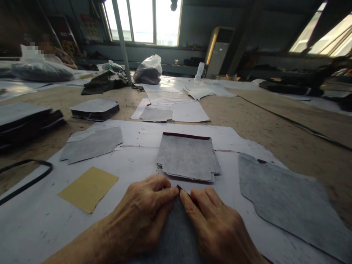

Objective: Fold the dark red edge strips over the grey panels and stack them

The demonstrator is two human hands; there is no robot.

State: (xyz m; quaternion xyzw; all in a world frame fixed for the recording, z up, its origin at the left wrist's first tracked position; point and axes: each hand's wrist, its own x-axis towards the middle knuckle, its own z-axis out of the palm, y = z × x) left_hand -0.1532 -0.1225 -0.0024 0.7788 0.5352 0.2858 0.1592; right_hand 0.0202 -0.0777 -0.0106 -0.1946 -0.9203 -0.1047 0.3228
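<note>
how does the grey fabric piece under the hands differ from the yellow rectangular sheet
The grey fabric piece shows a dark far tip; the yellow rectangular sheet is plain. Fingers touch the grey piece; none touch the yellow sheet. Both lie over white paper.

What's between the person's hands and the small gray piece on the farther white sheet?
In the head view, a stack of gray pieces lies there, the top one edged dark red.

The left hand [145, 211] and right hand [217, 223] hide much of the grey cloth [180, 234], which the bottom edge cuts off. The left edge crops the black strap [49, 165] and a stack [22, 113] (its layers too dark to count). A person [66, 58] far back is blurred.
</note>
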